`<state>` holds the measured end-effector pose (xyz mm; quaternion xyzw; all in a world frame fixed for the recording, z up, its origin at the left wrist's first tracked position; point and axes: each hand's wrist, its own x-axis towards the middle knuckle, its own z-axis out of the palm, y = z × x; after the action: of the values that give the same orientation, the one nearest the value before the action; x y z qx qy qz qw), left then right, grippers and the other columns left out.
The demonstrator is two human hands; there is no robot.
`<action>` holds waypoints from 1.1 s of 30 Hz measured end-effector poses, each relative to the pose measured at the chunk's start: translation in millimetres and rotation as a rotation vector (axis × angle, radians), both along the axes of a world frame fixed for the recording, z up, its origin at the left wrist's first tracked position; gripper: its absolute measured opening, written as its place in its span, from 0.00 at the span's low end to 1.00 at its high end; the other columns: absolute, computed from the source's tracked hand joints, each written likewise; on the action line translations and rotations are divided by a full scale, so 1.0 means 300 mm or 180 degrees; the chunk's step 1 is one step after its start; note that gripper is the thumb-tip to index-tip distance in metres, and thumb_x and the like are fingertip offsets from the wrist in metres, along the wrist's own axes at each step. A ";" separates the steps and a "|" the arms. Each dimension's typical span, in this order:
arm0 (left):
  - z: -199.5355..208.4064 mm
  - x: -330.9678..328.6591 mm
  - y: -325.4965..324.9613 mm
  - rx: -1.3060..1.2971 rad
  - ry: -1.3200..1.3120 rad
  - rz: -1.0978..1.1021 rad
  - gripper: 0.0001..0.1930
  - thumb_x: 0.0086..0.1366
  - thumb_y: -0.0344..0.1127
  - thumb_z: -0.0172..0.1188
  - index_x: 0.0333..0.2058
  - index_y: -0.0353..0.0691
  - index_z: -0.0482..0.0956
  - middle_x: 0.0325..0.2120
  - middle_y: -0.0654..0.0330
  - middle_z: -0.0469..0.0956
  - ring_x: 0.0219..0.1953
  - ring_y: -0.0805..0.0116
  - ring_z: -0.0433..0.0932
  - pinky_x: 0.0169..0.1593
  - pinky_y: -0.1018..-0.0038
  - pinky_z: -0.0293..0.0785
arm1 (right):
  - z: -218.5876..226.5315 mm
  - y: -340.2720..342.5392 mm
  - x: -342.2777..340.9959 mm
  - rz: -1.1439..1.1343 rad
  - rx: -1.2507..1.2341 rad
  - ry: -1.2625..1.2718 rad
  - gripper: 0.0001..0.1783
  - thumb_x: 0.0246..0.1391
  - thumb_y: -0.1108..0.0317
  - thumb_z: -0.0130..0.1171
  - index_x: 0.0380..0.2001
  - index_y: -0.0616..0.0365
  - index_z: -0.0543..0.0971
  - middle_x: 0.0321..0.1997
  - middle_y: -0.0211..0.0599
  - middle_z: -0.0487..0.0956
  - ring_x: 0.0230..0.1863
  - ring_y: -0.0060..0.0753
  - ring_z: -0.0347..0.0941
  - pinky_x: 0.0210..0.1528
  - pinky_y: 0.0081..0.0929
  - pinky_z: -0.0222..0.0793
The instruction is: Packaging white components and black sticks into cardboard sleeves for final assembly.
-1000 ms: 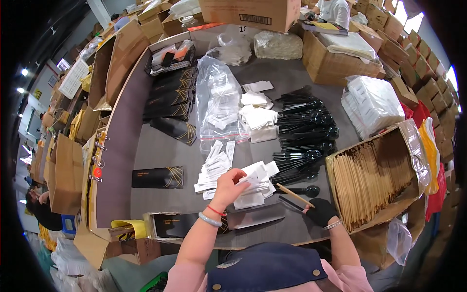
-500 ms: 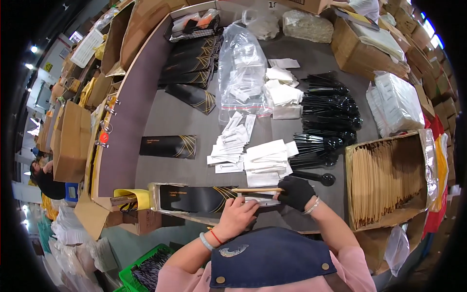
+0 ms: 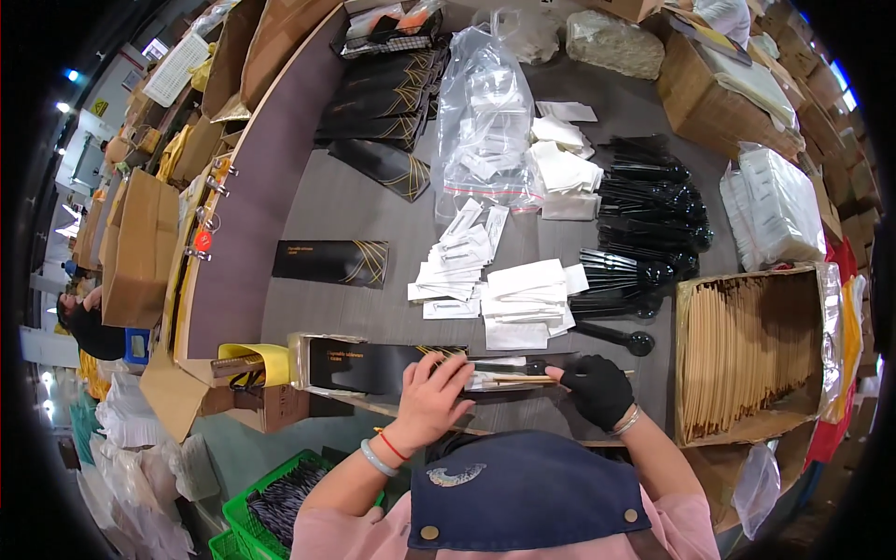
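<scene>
My left hand (image 3: pixel 432 397) is bare and bent over the right end of a black paper sleeve (image 3: pixel 369 366) with gold lines, thumb at its near edge and fingertips towards its far edge. The sleeve lies in a shallow box (image 3: pixel 301 362) at the table's front edge. In a black glove, my right hand (image 3: pixel 597 390) is closed round the right part of a cutlery bundle. A black plastic spoon (image 3: pixel 534 368) and wooden chopsticks (image 3: pixel 523 380) show in it, with white packets (image 3: pixel 493 380) beside them. The bundle's left end meets the sleeve under my left fingers.
Beyond my hands lie white packets (image 3: pixel 457 257), folded napkins (image 3: pixel 527 294) and black spoons (image 3: pixel 653 201). A carton of chopsticks (image 3: pixel 747 355) stands at right. More sleeves (image 3: pixel 378 98) lie at far left, near a clear bag (image 3: pixel 485 121). A green crate (image 3: pixel 271 509) sits below left.
My right hand has moved right and slightly down with the bundle, and the spoon now shows. The chopsticks have dropped to the bundle's near side. My left hand has shifted slightly left and up.
</scene>
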<state>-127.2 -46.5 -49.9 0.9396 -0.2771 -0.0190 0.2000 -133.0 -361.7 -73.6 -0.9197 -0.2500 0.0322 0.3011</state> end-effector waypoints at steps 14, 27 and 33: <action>-0.018 0.088 -0.073 -0.0151 0.0199 -0.0215 0.38 0.38 0.38 0.75 0.52 0.40 0.72 0.52 0.59 0.69 0.53 0.54 0.66 0.58 0.59 0.62 | -0.084 0.065 0.032 -0.0529 0.0562 0.0123 0.10 0.50 0.62 0.64 0.29 0.58 0.81 0.26 0.40 0.79 0.31 0.44 0.76 0.36 0.34 0.72; 0.008 0.128 -0.162 0.0182 0.0315 -0.0609 0.39 0.41 0.38 0.74 0.56 0.54 0.69 0.49 0.58 0.67 0.50 0.53 0.66 0.53 0.60 0.64 | -0.073 0.193 -0.021 -0.1434 0.1729 0.1245 0.17 0.44 0.73 0.68 0.36 0.60 0.72 0.32 0.39 0.73 0.36 0.37 0.74 0.40 0.33 0.71; 0.016 0.174 -0.161 0.0359 0.0195 -0.1017 0.20 0.51 0.38 0.64 0.45 0.49 0.76 0.40 0.57 0.69 0.42 0.57 0.69 0.46 0.65 0.67 | 0.034 0.210 0.043 -0.0592 -0.0501 -0.0389 0.33 0.33 0.45 0.71 0.41 0.52 0.74 0.42 0.36 0.75 0.45 0.42 0.69 0.48 0.44 0.59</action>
<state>-75.1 -94.8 -45.2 0.8923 -0.4152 -0.0948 0.1498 -120.1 -298.6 -63.3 -0.9599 -0.1782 -0.0324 0.2139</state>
